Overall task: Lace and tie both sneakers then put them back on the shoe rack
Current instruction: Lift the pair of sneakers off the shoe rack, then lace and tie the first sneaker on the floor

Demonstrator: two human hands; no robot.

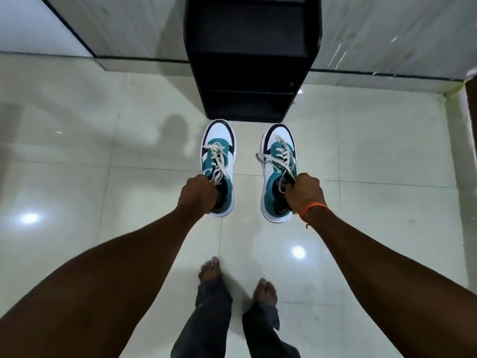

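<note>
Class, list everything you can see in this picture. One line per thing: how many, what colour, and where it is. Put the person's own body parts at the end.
sneakers: 2, white, teal and dark navy with pale laces, held above the floor in front of the rack; left sneaker, right sneaker
shoe rack: 1, black, standing against the wall at top centre, shelves look bare
floor: pale glossy tiles, all around
wall: pale grey with a dark strip at its base, top
wristband: 1, orange, on the right wrist
trousers: dark grey, bottom centre
left hand: 1, gripping the left sneaker at its opening
right hand: 1, gripping the right sneaker at its opening
feet: 2, bare, on the floor at bottom centre
</note>
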